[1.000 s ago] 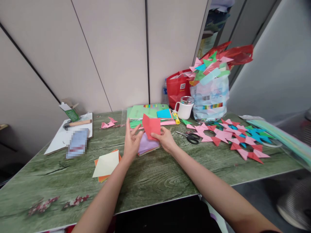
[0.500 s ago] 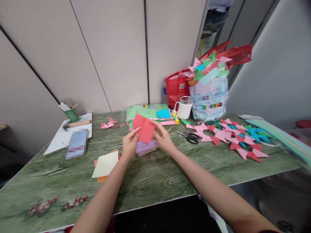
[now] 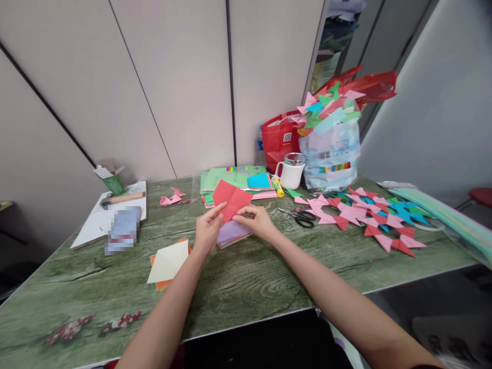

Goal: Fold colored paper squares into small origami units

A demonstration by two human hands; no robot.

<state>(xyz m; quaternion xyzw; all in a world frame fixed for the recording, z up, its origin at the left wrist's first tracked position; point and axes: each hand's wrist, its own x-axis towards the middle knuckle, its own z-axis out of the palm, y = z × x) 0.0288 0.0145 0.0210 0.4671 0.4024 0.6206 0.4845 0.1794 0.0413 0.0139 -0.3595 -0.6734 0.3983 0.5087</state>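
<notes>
A creased red sheet of paper is held up over the table between my two hands. My left hand pinches its lower left edge, thumb in front. My right hand grips the lower right part between thumb and fingers. Just beneath and behind the hands lies a stack of purple paper. To the left, near my left forearm, rests a pile of cream and orange paper squares. Black-handled scissors lie to the right of my right hand.
Folded paper stars joined in rings spread over the right side. Behind stand a white mug, a red bag and a filled plastic bag. Green paper packs lie at the back; a hammer lies on a notebook at left.
My right hand has moved from the red paper's upper right edge down to its lower right part. The paper has turned slightly, and my left hand keeps its hold.
</notes>
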